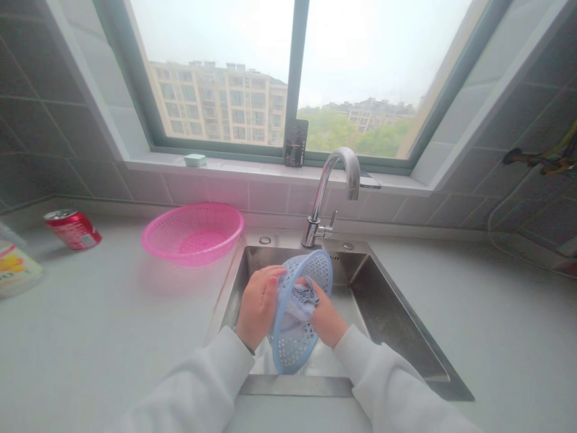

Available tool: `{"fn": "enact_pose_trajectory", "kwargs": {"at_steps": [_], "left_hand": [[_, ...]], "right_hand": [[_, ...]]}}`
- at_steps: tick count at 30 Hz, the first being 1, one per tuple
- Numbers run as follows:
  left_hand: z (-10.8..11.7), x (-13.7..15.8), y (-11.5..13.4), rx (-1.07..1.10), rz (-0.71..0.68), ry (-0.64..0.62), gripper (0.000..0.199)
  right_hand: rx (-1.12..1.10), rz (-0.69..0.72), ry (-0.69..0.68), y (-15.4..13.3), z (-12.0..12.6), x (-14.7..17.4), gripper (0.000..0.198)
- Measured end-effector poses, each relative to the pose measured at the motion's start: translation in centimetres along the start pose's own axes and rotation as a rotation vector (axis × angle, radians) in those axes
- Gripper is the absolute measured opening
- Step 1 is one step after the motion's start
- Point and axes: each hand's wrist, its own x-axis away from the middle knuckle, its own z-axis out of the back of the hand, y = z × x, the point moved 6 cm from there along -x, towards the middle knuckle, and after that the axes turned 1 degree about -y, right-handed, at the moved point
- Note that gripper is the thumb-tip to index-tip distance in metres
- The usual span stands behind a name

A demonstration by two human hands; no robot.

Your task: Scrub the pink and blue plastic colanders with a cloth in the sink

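Over the sink (396,307) a light blue perforated plastic basket (295,355) is tilted up on its side, its opening facing right. My left hand (259,307) grips the basket from its left, fingers against the outer wall. Inside the opening, my right hand (327,313) is closed on a bunched pale cloth (300,307) with a grey patterned part, which touches the basket's inner wall. Some of the right fingers are hidden by the cloth.
A chrome faucet (319,204) rises behind the sink. To the left are a pink basket (193,236), a tilted red can (73,230) and a partly visible bottle (18,264). A soap-like block (195,160), a dark card (296,143) and a phone-like object (370,180) are at the windowsill.
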Motion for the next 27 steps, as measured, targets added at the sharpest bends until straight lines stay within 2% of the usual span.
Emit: {"fn": "enact_pose_trajectory", "kwargs": {"at_steps": [2, 5, 9, 15, 19, 21, 23, 27], "left_hand": [[-0.8, 0.3, -0.3, 0.056, 0.047, -0.098, 0.043], [-1.6, 0.8, -0.3, 0.144, 0.054, -0.181, 0.051], [-1.6, 1.0, 0.5, 0.194, -0.022, -0.211, 0.052], [-0.6, 0.5, 0.8, 0.135, -0.077, -0.185, 0.054], [0.5, 0.2, 1.0, -0.01, -0.114, -0.035, 0.056], [1.0, 0.2, 1.2, -0.054, -0.124, 0.051, 0.052], [1.1, 0.1, 1.3, -0.057, -0.126, 0.081, 0.049], [0.3, -0.1, 0.9, 0.036, -0.053, -0.025, 0.045]], "right_hand": [[-0.013, 0.014, 0.06, 0.1, 0.6, -0.2, 0.041], [-0.06, 0.018, 0.107, 0.2, 1.2, -0.2, 0.047], [0.013, 0.032, 0.048, -0.5, 0.7, 0.2, 0.041], [0.102, -0.008, -0.107, 0.1, -0.2, 0.5, 0.041], [0.126, 0.024, -0.181, 0.4, -0.6, 0.5, 0.036], [0.095, 0.0, -0.171, 0.5, -0.7, 0.5, 0.035], [0.059, -0.013, -0.138, 0.4, -0.6, 0.5, 0.035], [0.022, 0.024, -0.025, 0.4, 0.2, 0.2, 0.033]]}}
